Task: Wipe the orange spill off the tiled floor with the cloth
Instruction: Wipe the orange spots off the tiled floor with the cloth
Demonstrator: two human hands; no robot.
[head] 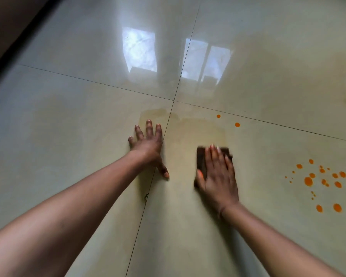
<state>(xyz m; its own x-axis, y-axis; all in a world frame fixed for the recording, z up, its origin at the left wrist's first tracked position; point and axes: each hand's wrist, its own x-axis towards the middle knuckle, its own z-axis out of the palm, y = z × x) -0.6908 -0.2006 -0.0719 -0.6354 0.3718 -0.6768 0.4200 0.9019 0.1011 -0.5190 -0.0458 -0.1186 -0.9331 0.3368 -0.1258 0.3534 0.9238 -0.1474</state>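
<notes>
A dark brown folded cloth (201,158) lies flat on the glossy cream tiled floor (88,120), pressed down under my right hand (218,174); its far edge is blurred. My left hand (148,143) rests flat on the floor with fingers spread, just left of a grout line, holding nothing. A cluster of orange drops (320,180) sits on the tile to the right of the cloth. Two lone orange drops (237,124) lie farther away, beyond the cloth. A faint damp smear (198,126) marks the floor ahead of the cloth.
Dark grout lines cross at a point (174,100) ahead of my hands. A dark skirting and wall (12,33) run along the upper left. Window reflections (140,48) shine on the far tiles. A small dark mark (146,196) sits on the grout line near my left forearm.
</notes>
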